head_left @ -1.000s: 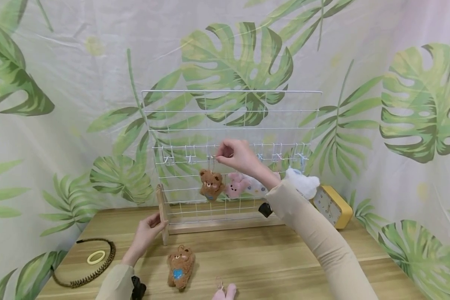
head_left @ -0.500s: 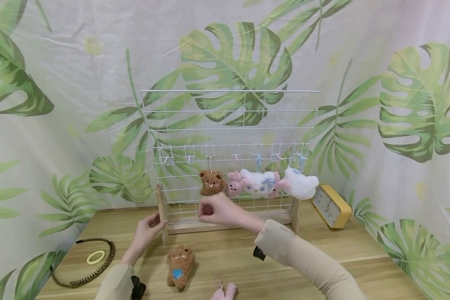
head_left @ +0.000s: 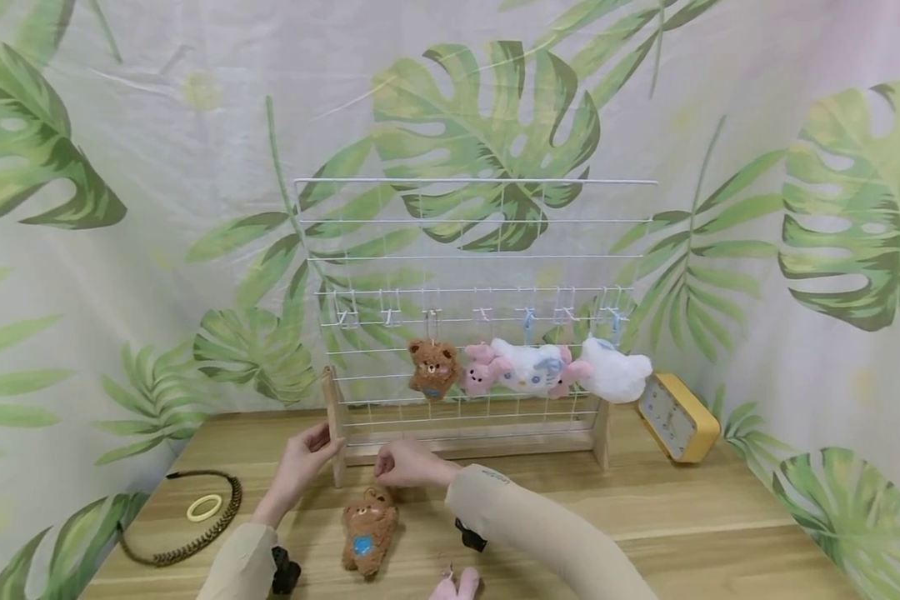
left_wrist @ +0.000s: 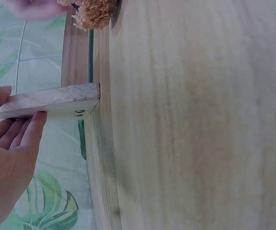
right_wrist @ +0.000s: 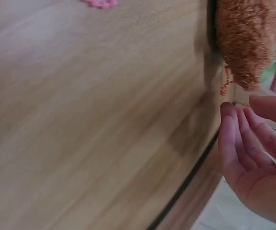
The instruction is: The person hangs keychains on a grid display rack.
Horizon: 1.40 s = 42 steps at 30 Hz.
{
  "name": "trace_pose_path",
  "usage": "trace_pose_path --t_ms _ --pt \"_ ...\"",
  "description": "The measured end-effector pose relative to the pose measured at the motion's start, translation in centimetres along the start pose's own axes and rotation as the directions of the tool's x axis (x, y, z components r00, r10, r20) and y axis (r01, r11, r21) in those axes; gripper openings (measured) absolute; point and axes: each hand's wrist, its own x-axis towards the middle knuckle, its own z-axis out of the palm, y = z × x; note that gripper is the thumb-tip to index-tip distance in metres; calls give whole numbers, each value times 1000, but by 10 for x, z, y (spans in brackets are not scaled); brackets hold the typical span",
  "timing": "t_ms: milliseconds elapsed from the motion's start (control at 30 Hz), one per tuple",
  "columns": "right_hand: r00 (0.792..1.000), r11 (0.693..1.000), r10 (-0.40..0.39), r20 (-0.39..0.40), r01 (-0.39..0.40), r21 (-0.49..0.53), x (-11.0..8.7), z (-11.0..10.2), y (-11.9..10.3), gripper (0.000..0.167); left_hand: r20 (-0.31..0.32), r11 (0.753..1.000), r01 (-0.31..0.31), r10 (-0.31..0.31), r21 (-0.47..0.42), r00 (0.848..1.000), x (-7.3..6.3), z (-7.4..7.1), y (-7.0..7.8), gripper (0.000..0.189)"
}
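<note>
My left hand (head_left: pixel 305 461) grips the wooden end post (left_wrist: pixel 51 99) of a white wire grid rack (head_left: pixel 476 180), thumb on one side and fingers on the other. A brown plush bear keychain (head_left: pixel 370 537) with a blue heart lies on the table. Just beyond its head is my right hand (head_left: pixel 410 464), holding nothing. In the right wrist view, its thumb and fingers stand apart beside the bear's small chain loop (right_wrist: pixel 226 80). Another brown bear keychain (head_left: pixel 432 369) hangs from a hook on the rack. Pink and white plush keychains hang to its right, partly overlapping.
Two hooks at the rack's left bear no keychain. A pink plush keychain (head_left: pixel 456 585) is cut off by the bottom edge. A yellow clock (head_left: pixel 678 417) stands right of the rack. A dark braided headband (head_left: pixel 172 557) and a pale yellow ring (head_left: pixel 204 507) lie at left.
My right hand has come down and left from the hanging brown bear's hook to the bear lying on the table. The left hand stays on the post.
</note>
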Motion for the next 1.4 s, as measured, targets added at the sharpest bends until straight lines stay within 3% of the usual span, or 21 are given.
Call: trace_pose_path --t_ms 100,233,433,767,933,1167,1400 --pt "998 997 59 0 -59 42 4 5 -1 9 -5 1000 -8 8 -3 1000 0 4 1 58" --pt "992 990 129 -14 -128 51 6 8 -3 26 1 1000 -10 10 -4 1000 0 6 2 56" --pt "986 986 158 -44 -155 64 8 12 -6 55 5 1000 -17 17 -10 1000 1 6 3 56" --pt "985 986 169 -37 -169 3 8 13 -11 60 -7 1000 -22 22 3 1000 4 7 1 56" --pt "987 987 162 -10 -162 2 7 10 -11 54 -1 1000 -17 17 4 1000 4 6 1 57" --pt "997 994 72 -8 -72 77 1 -8 -16 14 -4 1000 -5 5 -9 1000 3 3 1 58" --pt "1000 987 -21 -17 23 157 -8 -25 -20 9 -6 1000 -3 3 -5 1000 2 0 -2 58"
